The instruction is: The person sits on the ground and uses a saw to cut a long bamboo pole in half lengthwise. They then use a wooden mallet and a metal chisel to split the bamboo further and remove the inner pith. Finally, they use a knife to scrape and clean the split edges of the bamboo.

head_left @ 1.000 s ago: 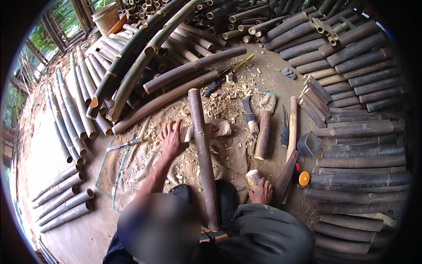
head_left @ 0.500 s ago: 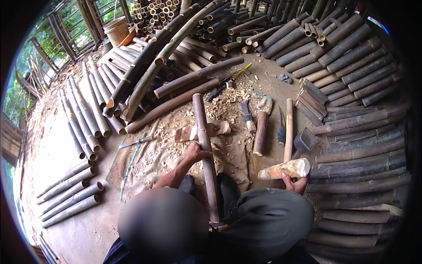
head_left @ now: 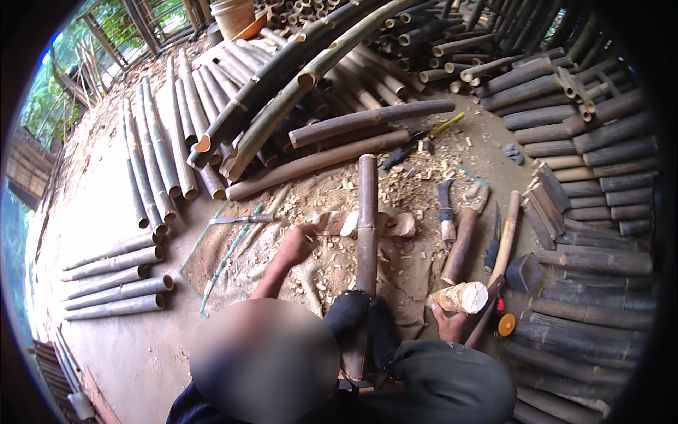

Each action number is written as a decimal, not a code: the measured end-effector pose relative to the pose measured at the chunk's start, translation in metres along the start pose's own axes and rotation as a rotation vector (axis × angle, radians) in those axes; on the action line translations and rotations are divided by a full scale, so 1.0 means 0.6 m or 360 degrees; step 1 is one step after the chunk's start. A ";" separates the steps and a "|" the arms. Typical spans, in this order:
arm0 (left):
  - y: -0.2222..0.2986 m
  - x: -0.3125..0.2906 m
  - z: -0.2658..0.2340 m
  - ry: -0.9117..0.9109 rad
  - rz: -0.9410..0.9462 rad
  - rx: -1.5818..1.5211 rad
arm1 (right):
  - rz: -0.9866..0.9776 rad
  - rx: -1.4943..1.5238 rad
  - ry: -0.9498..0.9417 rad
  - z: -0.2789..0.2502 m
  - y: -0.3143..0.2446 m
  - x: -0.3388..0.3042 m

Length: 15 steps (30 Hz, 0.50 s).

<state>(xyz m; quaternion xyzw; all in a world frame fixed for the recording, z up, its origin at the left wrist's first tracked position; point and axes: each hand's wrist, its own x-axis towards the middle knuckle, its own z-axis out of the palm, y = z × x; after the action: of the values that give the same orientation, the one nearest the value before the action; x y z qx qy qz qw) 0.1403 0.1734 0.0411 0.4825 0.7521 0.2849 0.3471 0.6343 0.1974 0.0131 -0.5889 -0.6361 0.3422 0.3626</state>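
Bamboo (head_left: 367, 237) runs between the left hand (head_left: 295, 246), its hold unclear, and right hand (head_left: 450, 326), gripping a pale log (head_left: 460, 297).

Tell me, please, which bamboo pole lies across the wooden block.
The dark brown pole in the middle, reaching the black shoes; it alone crosses the wooden block, while the others lie farther out.
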 end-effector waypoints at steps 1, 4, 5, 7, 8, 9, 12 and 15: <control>-0.043 0.004 -0.034 0.0429 -0.0020 0.0327 | 0.0043 -0.0148 -0.0171 0.022 -0.010 0.013; -0.175 0.022 -0.115 0.0579 -0.0427 0.1155 | -0.0274 -0.0263 -0.0150 0.099 -0.084 0.067; -0.201 0.021 -0.117 0.0532 -0.0311 0.1124 | -0.0251 -0.0312 -0.0212 0.099 -0.099 0.083; -0.227 0.026 -0.127 0.0574 -0.0063 0.1099 | -0.0207 -0.0261 -0.0256 0.111 -0.123 0.113; -0.235 0.015 -0.133 0.0653 0.0046 0.1103 | -0.0183 -0.0167 -0.0259 0.126 -0.140 0.119; -0.224 0.007 -0.157 0.0614 -0.0062 0.1015 | -0.0171 -0.0058 -0.0263 0.141 -0.149 0.117; -0.143 0.048 -0.190 0.0754 0.0014 0.0537 | -0.0006 -0.0150 -0.0148 0.162 -0.116 0.101; -0.041 0.113 -0.237 0.0703 0.0282 0.0065 | 0.0105 -0.0270 -0.0272 0.176 -0.120 0.088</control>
<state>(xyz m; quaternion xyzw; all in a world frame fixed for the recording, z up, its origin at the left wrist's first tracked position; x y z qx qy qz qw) -0.0060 0.2136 0.0903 0.4795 0.7701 0.3976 0.1377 0.5048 0.2438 0.0252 -0.6067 -0.6717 0.3478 0.2445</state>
